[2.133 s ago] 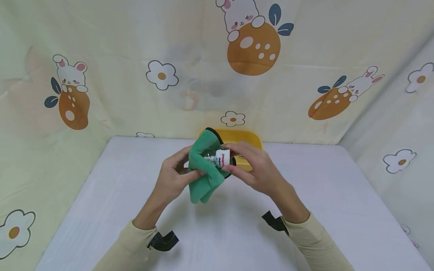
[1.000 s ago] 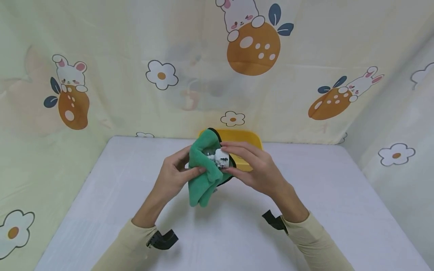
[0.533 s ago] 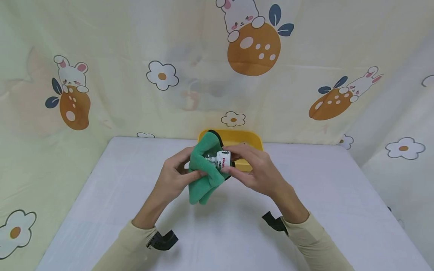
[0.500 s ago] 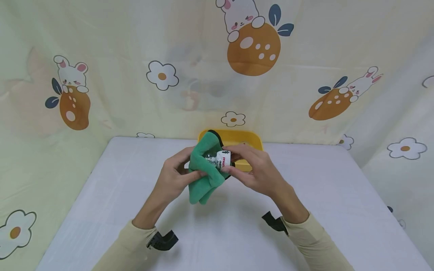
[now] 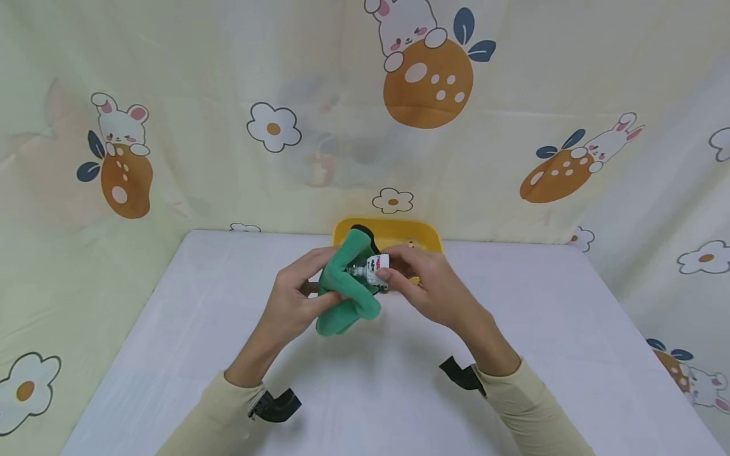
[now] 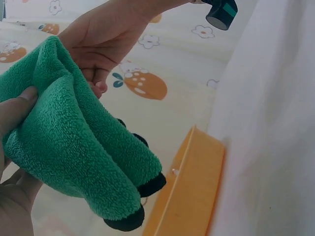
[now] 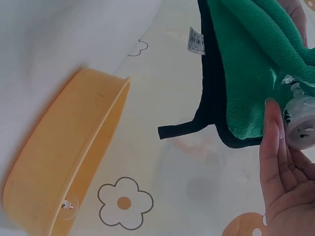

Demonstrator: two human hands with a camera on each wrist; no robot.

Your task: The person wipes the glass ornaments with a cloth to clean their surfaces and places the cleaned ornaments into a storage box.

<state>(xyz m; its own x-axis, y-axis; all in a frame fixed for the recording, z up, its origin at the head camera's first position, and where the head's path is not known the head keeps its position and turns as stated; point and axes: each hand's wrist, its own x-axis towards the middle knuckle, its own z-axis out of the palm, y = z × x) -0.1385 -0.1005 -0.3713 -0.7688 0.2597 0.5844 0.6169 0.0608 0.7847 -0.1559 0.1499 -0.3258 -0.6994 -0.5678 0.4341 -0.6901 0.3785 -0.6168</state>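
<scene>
A green terry cloth [image 5: 342,272] with black edging is folded around a small clear glass ornament with a white, lettered base [image 5: 379,265]. My left hand [image 5: 293,294] grips the cloth from the left, its thumb pressing the near side in the left wrist view. From the right, my right hand [image 5: 436,285] pinches the white base between thumb and fingers. The ornament's clear end is largely hidden inside the cloth. Seen from the right wrist, the base's round underside and a narrow clear part are visible. Cloth and ornament are held above the table.
Behind the hands, a yellow tub [image 5: 393,225] stands at the table's back edge. Inside it lies a small clear round thing [image 7: 69,205] with white and red parts. The white table [image 5: 365,392] meets a printed curtain [image 5: 319,76] at the back.
The white base has turned in the right fingers, its printing shifting round and its underside tilting. The cloth's lower folds have drawn up and bunched. Both hands stay in nearly the same place.
</scene>
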